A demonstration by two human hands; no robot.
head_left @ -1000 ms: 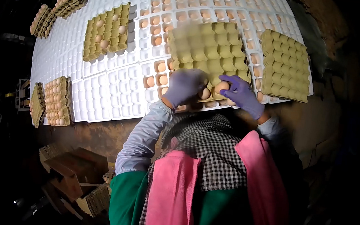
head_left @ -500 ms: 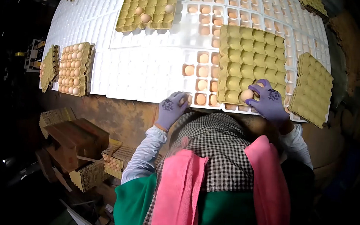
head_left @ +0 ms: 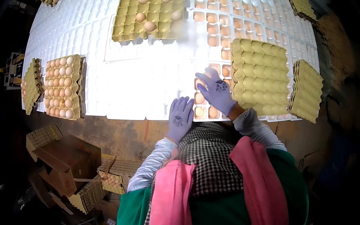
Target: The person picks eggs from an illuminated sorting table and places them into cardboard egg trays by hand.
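Observation:
Both hands wear thin purple gloves. My left hand (head_left: pixel 180 118) lies flat at the front edge of the white trays (head_left: pixel 130 92), palm down, fingers extended, with nothing seen in it. Over the egg-filled pockets my right hand (head_left: pixel 218 90) is spread, fingers apart, its fingertips beside the eggs; no egg shows in its grasp. Brown eggs (head_left: pixel 200 111) sit in the pockets just below it. To its right a yellow pulp tray (head_left: pixel 261 77) without visible eggs rests on the white trays.
A pulp tray (head_left: pixel 126 14) with several eggs lies farther back. Stacked pulp trays stand at the right (head_left: pixel 305 91). A full egg tray (head_left: pixel 63 86) sits at the left. Below the table edge are a cardboard box (head_left: pixel 69 158) and more trays.
My right hand has moved left from the pulp tray to the white tray's eggs, and the egg it held is out of its grasp. My left hand has flattened at the edge. The view has shifted.

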